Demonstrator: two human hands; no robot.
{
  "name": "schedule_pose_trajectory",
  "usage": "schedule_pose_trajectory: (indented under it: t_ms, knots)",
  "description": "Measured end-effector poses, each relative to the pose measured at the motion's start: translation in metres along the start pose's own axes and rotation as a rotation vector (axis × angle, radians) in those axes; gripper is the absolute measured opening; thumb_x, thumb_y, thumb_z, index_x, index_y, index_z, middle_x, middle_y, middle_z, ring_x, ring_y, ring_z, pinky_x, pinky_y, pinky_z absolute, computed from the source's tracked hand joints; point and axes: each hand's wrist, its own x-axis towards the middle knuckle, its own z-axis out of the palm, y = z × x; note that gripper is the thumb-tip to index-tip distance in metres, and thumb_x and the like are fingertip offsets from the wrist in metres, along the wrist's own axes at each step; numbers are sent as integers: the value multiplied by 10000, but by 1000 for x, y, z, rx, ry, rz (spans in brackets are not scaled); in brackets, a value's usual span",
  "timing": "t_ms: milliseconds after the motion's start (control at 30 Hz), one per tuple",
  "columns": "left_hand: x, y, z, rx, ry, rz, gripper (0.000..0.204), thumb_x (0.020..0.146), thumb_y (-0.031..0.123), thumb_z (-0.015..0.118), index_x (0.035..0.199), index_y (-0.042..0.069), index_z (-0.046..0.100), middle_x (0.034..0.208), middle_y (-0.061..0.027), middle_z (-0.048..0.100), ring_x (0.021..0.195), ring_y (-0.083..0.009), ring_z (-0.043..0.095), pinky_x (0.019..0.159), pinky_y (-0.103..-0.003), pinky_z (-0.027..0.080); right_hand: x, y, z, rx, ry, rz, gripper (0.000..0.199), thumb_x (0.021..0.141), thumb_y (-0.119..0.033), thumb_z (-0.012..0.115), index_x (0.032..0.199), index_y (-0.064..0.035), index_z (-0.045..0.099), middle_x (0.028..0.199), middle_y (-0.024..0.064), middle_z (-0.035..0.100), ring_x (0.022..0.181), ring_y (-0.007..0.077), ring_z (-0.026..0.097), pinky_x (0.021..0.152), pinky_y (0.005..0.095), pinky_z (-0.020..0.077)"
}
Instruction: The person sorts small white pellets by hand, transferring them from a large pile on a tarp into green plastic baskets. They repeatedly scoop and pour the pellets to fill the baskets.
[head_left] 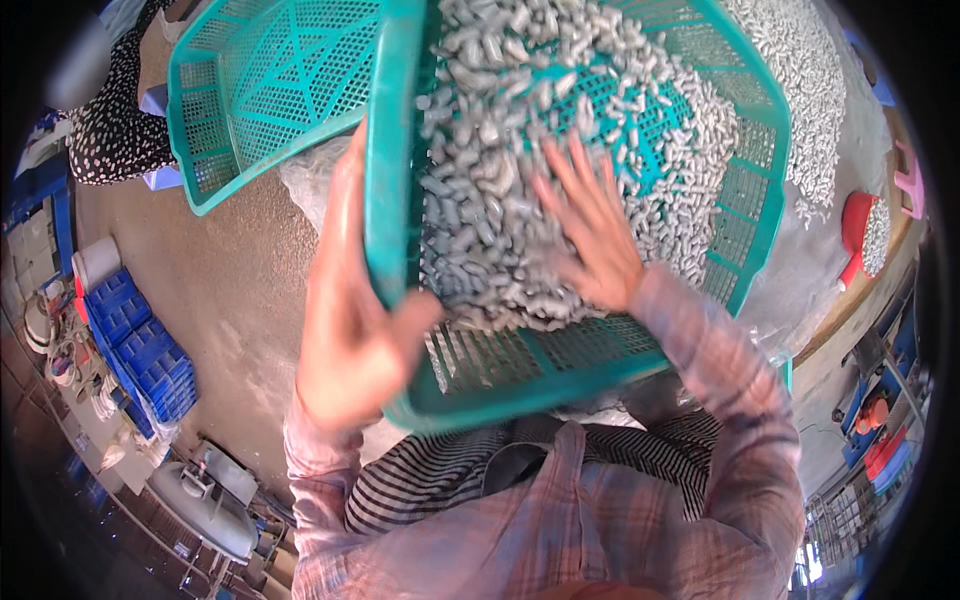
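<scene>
Sweeping small grey pieces point(480, 230) w/ right hand point(590, 235), fingers spread flat, in tilted teal basket point(760, 190) clamped at rim by left hand point(355, 340); approx. half emptied, heap remaining at lower left corner

A pile of small pellets point(500, 200) lies in the near basket point(500, 400), with the right hand point(590, 235) flat on them and the left hand point(350, 330) on the basket's left rim. A second basket point(270, 90) sits behind and to the left — beyond it, a seated person point(115, 110). Far right, more pellets lie spread on a sheet point(800, 80) — crates point(140, 350) stand at the far left.
</scene>
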Motion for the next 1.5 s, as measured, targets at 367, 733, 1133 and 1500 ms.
schedule_pose_trajectory:
  t_ms: [367,733,1133,1500]
  knots:
    - [5,-36,9,-190,16,-204,926,574,-82,485,1457,-8,215,1379,-114,380,1303,-196,336,1096,-313,238,84,59,28,-207,644,451,721,808,-658,548,1412,-295,397,1474,300,223,1392,406,208,1051,644,185]
    - [-5,-48,6,-58,59,-200,936,540,-65,496,1444,-39,257,1427,-155,345,1356,-243,296,1122,-353,200,-95,111,-24,-368,-130,50,558,864,-444,556,1398,-352,428,1538,6,269,1431,352,151,1131,602,20]
    - [10,-42,16,-146,76,-187,946,553,-98,490,1459,-29,228,1432,-142,340,1338,-246,333,1113,-360,243,-8,1,28,8,-190,-229,582,907,-502,486,1428,-264,386,1549,110,202,1434,360,119,1137,590,67]
    - [8,-40,23,-202,76,-192,927,556,-95,477,1451,-19,249,1389,-140,391,1310,-236,362,1107,-346,250,68,89,-6,-207,590,372,657,872,-503,531,1429,-185,389,1502,170,289,1379,420,214,1121,570,105]
